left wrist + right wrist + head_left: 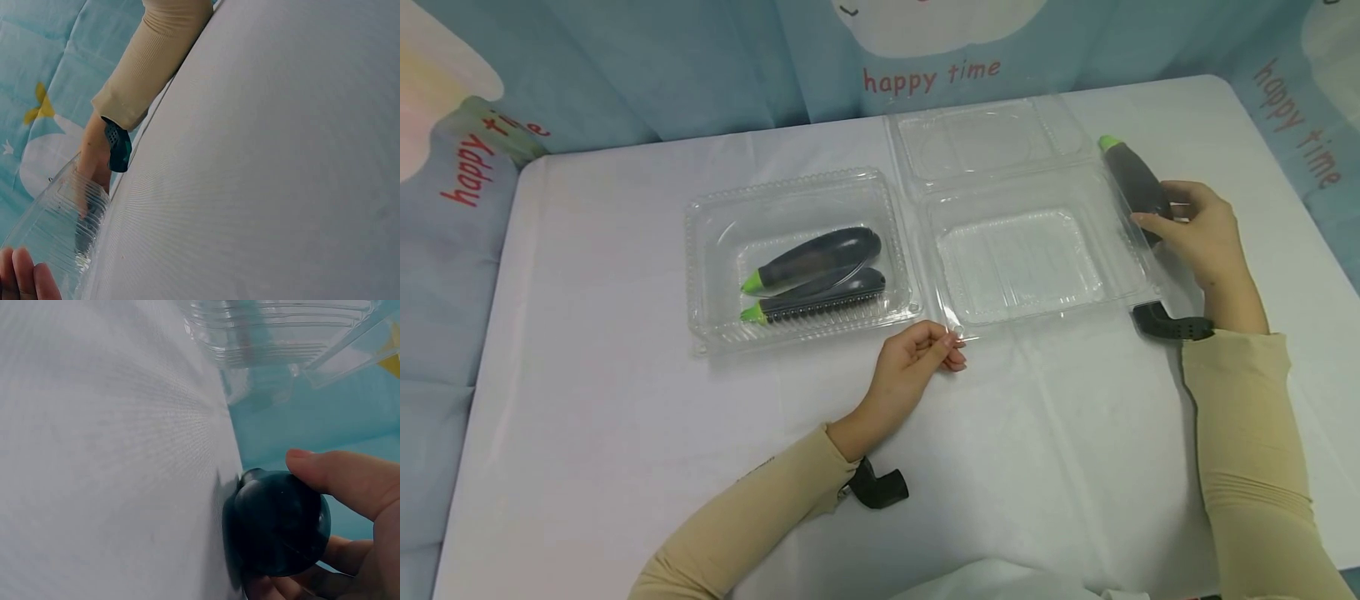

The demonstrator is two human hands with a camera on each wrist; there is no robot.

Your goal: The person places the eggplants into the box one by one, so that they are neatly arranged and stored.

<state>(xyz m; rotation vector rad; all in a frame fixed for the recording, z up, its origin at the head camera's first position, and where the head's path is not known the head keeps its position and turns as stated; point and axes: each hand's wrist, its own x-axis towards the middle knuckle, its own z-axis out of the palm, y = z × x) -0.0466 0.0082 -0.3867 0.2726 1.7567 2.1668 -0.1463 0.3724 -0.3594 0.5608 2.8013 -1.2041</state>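
My right hand grips a dark eggplant with a green tip, lying on the white table just right of an open clear clamshell box. The right wrist view shows the eggplant's rounded end between thumb and fingers. The box's lid lies folded back and its base holds nothing. My left hand rests on the table, loosely curled fingertips touching the box's front left corner. In the left wrist view the fingertips sit beside the clear plastic wall.
A closed clear clamshell box stands at centre left with two more eggplants inside. Behind the table hangs a blue cloth backdrop printed "happy time". The table's rounded far corners are in view.
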